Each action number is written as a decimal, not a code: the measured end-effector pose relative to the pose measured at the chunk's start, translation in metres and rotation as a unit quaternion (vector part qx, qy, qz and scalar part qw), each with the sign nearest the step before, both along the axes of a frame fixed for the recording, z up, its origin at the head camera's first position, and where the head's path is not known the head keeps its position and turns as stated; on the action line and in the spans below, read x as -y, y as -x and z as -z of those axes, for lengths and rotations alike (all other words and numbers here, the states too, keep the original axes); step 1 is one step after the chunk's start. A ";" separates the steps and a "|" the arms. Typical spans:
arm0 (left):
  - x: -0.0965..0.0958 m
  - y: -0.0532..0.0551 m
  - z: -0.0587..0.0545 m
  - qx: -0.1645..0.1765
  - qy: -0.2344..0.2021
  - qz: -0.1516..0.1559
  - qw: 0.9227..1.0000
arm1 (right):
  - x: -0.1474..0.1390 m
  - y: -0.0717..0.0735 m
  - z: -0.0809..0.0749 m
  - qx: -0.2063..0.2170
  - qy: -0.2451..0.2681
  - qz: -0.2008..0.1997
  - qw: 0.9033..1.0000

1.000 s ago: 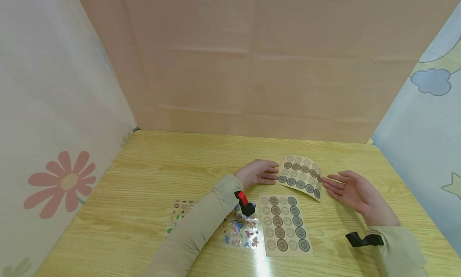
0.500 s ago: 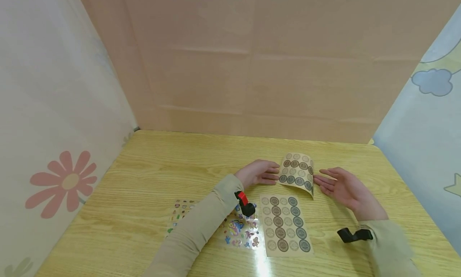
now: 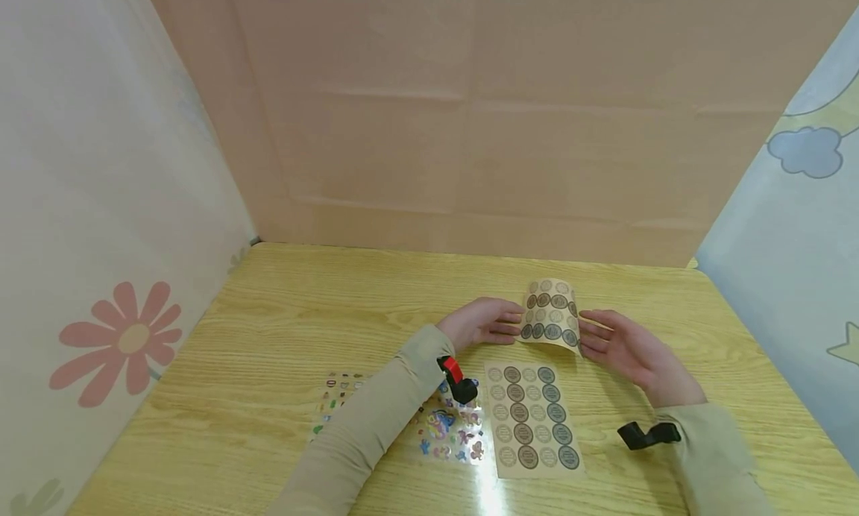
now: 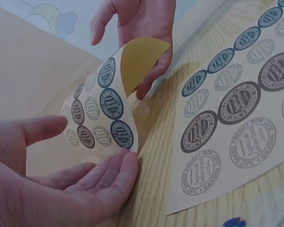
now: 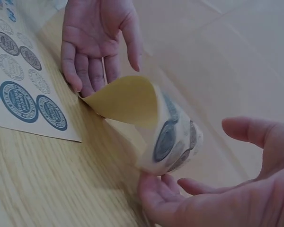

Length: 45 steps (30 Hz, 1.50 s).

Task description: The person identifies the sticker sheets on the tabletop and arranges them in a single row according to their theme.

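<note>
A tan sheet of round stickers (image 3: pixel 550 313) stands bowed upward over the table, its printed side out and its plain yellow underside (image 5: pixel 125 99) showing in the right wrist view. My left hand (image 3: pixel 479 323) is at its left edge, with extended fingertips touching it and the thumb held apart. On the opposite edge my right hand (image 3: pixel 631 356) presses with straight fingers, thumb raised off the paper. A second sticker sheet (image 3: pixel 533 419), with columns of pale, brown and dark round seals, lies flat nearer the front.
Clear sheets of small colourful stickers (image 3: pixel 446 434) lie partly under my left forearm. The wooden table (image 3: pixel 221 397) ends at a tan paper-covered wall (image 3: pixel 470 165) behind, with patterned cloth walls (image 3: pixel 101 203) on either side.
My right hand has moved left, pushing its edge of the sticker sheet toward my left hand. The sheet has narrowed and bowed more steeply. My left hand has stayed in place.
</note>
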<state>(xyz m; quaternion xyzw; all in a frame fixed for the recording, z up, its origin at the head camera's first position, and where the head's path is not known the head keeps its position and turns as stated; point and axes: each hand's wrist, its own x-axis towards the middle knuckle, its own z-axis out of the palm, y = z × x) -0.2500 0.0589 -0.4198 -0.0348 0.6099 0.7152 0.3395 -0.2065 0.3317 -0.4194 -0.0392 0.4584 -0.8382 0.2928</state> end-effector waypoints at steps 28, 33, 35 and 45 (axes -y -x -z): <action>0.001 0.007 0.000 -0.043 0.007 0.006 0.999 | 0.015 -0.006 -0.016 -0.049 0.052 0.077 0.995; 0.006 0.010 -0.008 -0.088 -0.042 0.003 0.995 | 0.018 -0.012 -0.030 -0.080 0.078 0.064 0.992; 0.009 0.011 -0.013 -0.102 -0.065 0.004 0.993 | 0.018 -0.014 -0.035 -0.085 0.092 0.056 0.990; 0.022 0.008 -0.036 -0.187 -0.041 0.008 0.981 | 0.021 -0.022 -0.049 -0.111 0.067 0.017 0.991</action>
